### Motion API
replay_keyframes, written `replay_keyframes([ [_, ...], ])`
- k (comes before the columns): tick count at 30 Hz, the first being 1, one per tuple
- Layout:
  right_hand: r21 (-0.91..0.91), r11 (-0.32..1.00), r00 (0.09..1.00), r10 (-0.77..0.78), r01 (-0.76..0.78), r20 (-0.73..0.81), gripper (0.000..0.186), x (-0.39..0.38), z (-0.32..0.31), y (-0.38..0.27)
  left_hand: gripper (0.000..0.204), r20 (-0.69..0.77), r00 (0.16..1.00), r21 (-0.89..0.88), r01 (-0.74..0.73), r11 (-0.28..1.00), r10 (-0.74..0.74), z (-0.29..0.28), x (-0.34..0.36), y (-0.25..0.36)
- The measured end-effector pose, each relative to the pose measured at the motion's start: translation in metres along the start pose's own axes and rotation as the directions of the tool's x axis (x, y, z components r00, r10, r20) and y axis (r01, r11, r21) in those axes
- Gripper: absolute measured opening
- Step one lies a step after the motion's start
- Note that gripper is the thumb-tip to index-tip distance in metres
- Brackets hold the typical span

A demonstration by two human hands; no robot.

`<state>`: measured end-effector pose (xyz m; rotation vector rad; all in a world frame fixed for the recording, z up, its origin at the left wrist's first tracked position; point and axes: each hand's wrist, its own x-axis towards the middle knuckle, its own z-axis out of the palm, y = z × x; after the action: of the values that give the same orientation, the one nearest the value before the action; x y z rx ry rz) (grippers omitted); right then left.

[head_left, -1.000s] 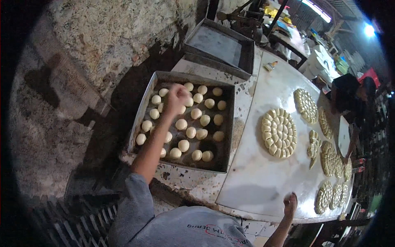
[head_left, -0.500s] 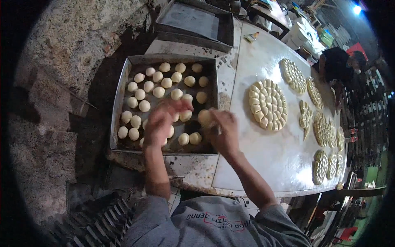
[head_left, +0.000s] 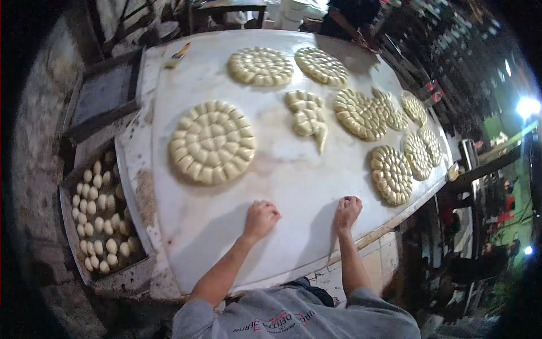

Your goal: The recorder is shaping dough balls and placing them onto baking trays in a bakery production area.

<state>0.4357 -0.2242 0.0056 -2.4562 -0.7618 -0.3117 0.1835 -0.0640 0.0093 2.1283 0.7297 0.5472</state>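
My left hand (head_left: 263, 218) is low over the white tabletop (head_left: 271, 186), its fingers curled in. To its right, near the table's front edge, my right hand (head_left: 347, 213) is likewise closed, and whatever either palm may hold is hidden. The nearest dough is a large round slab (head_left: 213, 142) scored into many pieces, lying beyond my left hand. A smaller irregular piece of cut dough (head_left: 307, 114) with a pointed tail lies farther off between the hands. Right of my right hand sits another scored dough round (head_left: 391, 175).
A metal tray (head_left: 131, 206) of several dough balls (head_left: 101, 200) stands at the left, with an empty dark tray (head_left: 104, 96) behind it. More scored rounds (head_left: 259, 66) cover the far and right parts of the table. A brush (head_left: 178, 56) lies at the far left corner. Another person (head_left: 353, 20) stands beyond.
My hands have left the tray of dough balls, where the right held a ball, and are now over the tabletop. The view has swung right, putting the tray at the left.
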Motion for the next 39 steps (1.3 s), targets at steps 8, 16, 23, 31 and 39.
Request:
replay_keyframes([
  [8,-0.011,0.997,0.995,0.077,-0.076,0.064,0.014,0.04,0.016,-0.006,0.039,-0.467,0.868,0.405,0.377,0.833,-0.166,0.145,0.263,0.068],
  [16,0.03,0.999,0.995,-0.019,0.017,0.1,0.018,0.1,0.07,-0.04,0.038,-0.382,0.767,-0.413,0.357,0.838,-0.515,0.144,0.252,0.02],
  [23,0.107,0.987,0.993,-0.119,0.12,-0.019,0.03,0.208,0.163,-0.113,0.022,-0.271,0.822,-0.476,0.339,0.812,-0.501,0.079,0.052,0.025],
  [31,0.549,0.82,0.971,0.03,-0.16,0.238,0.034,0.19,0.154,-0.087,0.025,-0.179,0.871,-0.453,0.34,0.824,-0.457,0.047,-0.035,0.03],
  [39,0.522,0.787,0.913,0.126,-0.33,0.387,0.032,0.078,0.064,-0.039,0.026,-0.008,0.869,-0.492,0.428,0.758,-0.495,-0.022,-0.108,0.005],
])
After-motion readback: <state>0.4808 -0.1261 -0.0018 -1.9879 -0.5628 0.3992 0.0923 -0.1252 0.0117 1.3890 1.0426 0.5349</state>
